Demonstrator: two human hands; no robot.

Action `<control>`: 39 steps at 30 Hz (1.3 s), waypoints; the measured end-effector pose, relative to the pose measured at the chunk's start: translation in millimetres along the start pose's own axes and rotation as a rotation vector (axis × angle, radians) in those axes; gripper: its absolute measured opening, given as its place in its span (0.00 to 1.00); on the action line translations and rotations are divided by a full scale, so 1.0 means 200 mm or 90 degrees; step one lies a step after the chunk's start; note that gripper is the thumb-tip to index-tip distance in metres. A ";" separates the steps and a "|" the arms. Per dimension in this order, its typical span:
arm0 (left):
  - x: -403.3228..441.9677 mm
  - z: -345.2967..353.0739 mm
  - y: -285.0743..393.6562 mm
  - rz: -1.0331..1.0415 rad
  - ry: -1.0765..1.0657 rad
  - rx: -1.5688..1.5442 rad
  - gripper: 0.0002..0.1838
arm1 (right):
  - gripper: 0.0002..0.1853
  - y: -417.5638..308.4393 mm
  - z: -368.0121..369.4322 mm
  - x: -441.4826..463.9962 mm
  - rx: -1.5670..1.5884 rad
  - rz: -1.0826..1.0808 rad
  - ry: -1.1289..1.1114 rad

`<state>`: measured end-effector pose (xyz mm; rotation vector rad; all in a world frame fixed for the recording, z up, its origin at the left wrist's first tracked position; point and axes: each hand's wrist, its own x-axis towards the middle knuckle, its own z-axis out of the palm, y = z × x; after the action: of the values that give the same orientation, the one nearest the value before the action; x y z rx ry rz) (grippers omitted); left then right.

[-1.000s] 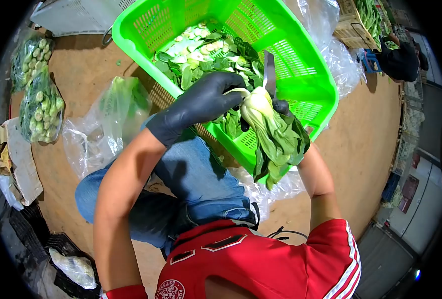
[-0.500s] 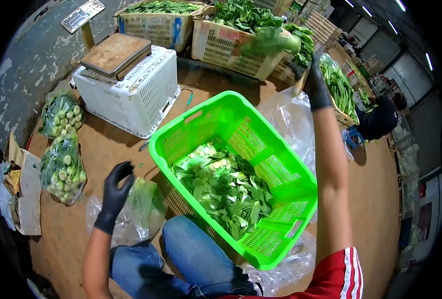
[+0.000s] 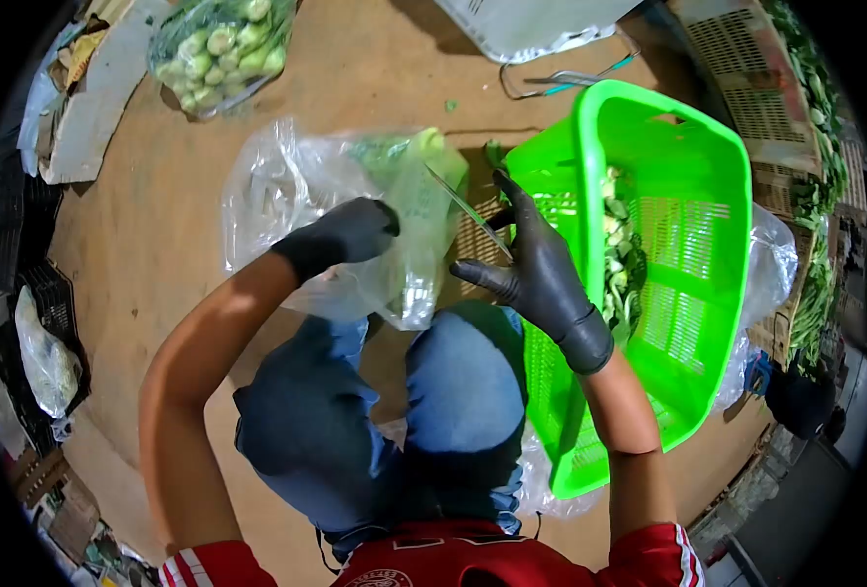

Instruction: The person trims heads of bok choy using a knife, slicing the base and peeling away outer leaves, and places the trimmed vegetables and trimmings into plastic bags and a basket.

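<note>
My left hand [image 3: 355, 233], in a black glove, is closed on the clear plastic bag [image 3: 287, 181] in front of my knees. Pale green vegetables show through the bag's far right side. My right hand [image 3: 546, 274], also gloved in black, holds a knife [image 3: 467, 210] whose thin blade points up and left toward the bag. Its thumb and forefinger are spread apart, and the handle is hidden by the hand. Just right of it stands the bright green plastic basket [image 3: 688, 284], with leafy greens [image 3: 621, 264] inside, partly hidden by the near wall.
A bag of green-stemmed vegetables [image 3: 223, 54] lies at the far left by a cardboard box [image 3: 101, 108]. A white crate [image 3: 531, 24] stands at the top. Crates of greens [image 3: 746, 68] line the right. Metal tongs-like rods [image 3: 570, 78] lie behind the basket.
My view has tilted down. My right hand has come back from the far crates to beside the bag, with the knife in it. My left hand has moved onto the bag and closed.
</note>
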<state>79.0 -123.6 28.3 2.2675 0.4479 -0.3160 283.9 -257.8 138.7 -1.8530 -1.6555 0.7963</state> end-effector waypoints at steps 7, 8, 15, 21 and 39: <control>0.15 0.02 -0.02 -0.067 0.028 -0.829 0.15 | 0.31 0.06 0.14 0.01 0.331 0.246 -0.048; 0.19 0.07 -0.13 -0.032 0.062 -0.632 0.15 | 0.27 0.07 0.06 0.03 0.416 0.324 0.002; 0.65 0.38 -0.43 -0.007 0.236 -0.028 0.14 | 0.31 0.00 -0.17 0.22 0.732 0.262 0.088; 1.05 0.40 -0.64 -0.043 0.262 0.059 0.20 | 0.27 0.00 -0.16 0.24 0.686 0.310 0.145; -0.17 -0.45 0.51 0.055 0.181 -0.703 0.39 | 0.10 0.01 -0.30 -0.07 -0.041 0.003 0.211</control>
<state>97.7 -128.5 166.5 1.2312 0.4965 0.2686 327.5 -271.6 179.8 -1.9117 -1.4796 0.4128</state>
